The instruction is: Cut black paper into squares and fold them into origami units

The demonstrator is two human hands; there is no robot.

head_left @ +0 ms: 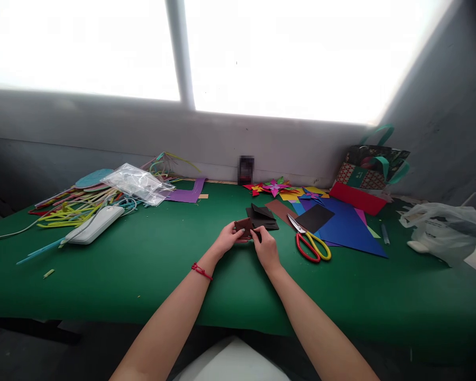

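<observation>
Between my two hands is a small folded piece of dark brown paper [243, 226], held just above the green tabletop. My left hand [227, 239] grips its left side, thumb on top and fingers underneath. At the right edge, the fingers of my right hand [266, 247] pinch the same paper. Just beyond lie folded black paper pieces [262, 216], one with a raised flap. A flat brown sheet [280, 210] and a black sheet [314, 217] rest to the right. Scissors [309, 239] with red and yellow handles lie partly over them.
Blue paper [351, 225] and colourful folded paper flowers [275, 187] lie at the back right. A gift bag [365, 169] and a plastic bag [446, 233] stand farther right. At left are a white power strip [97, 225], pipe cleaners [69, 211], clear plastic wrap [137, 182] and purple paper [186, 194].
</observation>
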